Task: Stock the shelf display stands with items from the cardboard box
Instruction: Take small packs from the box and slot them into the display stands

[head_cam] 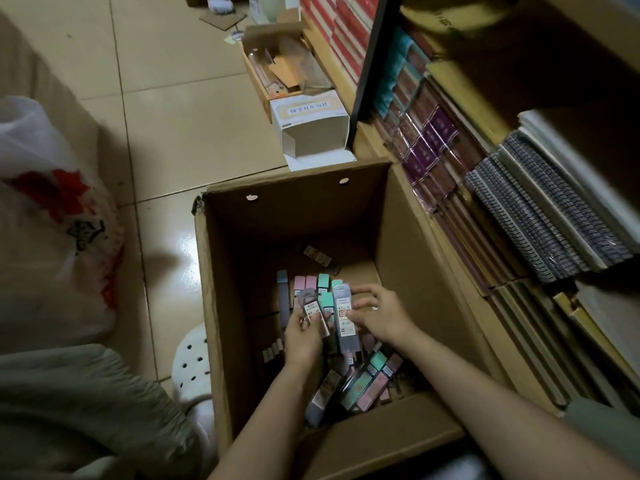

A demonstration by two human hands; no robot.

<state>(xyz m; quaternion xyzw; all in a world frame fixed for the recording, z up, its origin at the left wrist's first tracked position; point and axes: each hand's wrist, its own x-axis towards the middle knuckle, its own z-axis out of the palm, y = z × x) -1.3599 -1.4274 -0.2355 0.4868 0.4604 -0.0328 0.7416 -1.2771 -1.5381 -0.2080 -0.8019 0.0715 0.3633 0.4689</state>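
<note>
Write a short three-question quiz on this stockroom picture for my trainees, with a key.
1. True or false: both hands are inside the cardboard box.
2. What does the left hand hold? A) a spiral notebook B) a slim grey packet C) a roll of tape
3. Fill in: the spiral notebooks lie on the shelf to the box's ____.

Key: 1 true. 2 B. 3 right. The right hand grips a longer packet.

Head view, steeply down, close.

Print on pencil lead packs blurred; plastic bag cropped left.
</note>
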